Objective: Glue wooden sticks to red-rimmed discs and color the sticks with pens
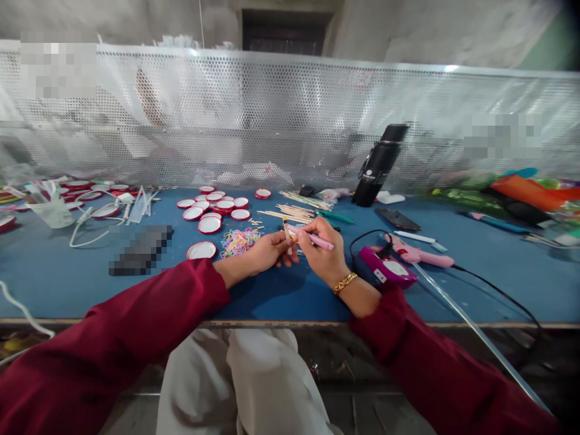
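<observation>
Between the fingertips of my left hand (270,249) is a short flat wooden stick (286,226), held upright, with a dark and yellowish band near its top. My right hand (327,251) is closed around a pink pen (322,242), its tip side pointing toward the stick. The two hands nearly meet above the blue tabletop (281,302). Just left of them lies a heap of small coloured rubber bands (239,243). Behind the hands, wooden sticks (292,212) are spread out, and green-handled scissors or pliers (335,216) rest beside them.
Red-rimmed white lids (209,224) cluster at left, near a dark phone-like block (141,250). A pink glue gun (426,252) and purple power box (387,267) sit at right, with cords. A black flask (379,166) stands before the perforated metal screen (281,115).
</observation>
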Demonstrator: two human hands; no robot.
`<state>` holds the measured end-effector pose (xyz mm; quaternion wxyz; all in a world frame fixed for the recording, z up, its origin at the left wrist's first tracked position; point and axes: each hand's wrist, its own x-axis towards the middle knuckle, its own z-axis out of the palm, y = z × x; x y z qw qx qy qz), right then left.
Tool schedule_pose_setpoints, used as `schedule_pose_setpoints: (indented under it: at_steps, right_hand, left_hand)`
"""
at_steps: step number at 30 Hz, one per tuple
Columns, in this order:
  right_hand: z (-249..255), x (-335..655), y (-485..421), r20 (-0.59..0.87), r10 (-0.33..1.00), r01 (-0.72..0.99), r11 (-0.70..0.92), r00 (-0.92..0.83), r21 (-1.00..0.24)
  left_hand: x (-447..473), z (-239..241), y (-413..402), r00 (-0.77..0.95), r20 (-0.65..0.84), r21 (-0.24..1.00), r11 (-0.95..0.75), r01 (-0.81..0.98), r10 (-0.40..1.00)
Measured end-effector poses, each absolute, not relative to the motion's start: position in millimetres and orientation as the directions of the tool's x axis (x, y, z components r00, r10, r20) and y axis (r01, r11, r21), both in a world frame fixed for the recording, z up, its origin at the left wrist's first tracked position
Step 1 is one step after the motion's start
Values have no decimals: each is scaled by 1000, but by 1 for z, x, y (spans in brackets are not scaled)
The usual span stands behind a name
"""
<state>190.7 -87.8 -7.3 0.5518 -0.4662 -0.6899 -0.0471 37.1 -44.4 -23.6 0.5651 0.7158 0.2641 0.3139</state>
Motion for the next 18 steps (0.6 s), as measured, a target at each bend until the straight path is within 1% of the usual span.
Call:
schedule_pose_setpoints:
  at_steps: [5,9,12,18]
  right_hand:
    - [-7,193,-87,839,539,749,528,69,-401]
    - [-8,192,-88,841,540,741,556,22,-376]
    - [-9,192,-88,832,554,742,557,4,-375]
    - [-9,194,-87,844,533,742,541,62,-396]
  left_hand:
    - [36,-21,-45,674,156,966,-253,47,722]
    - [36,-22,-43,678,163,963,-264,47,716]
    - [36,-24,-43,677,175,961,-273,40,715]
    - [35,-20,-46,679,166,961,-271,50,715]
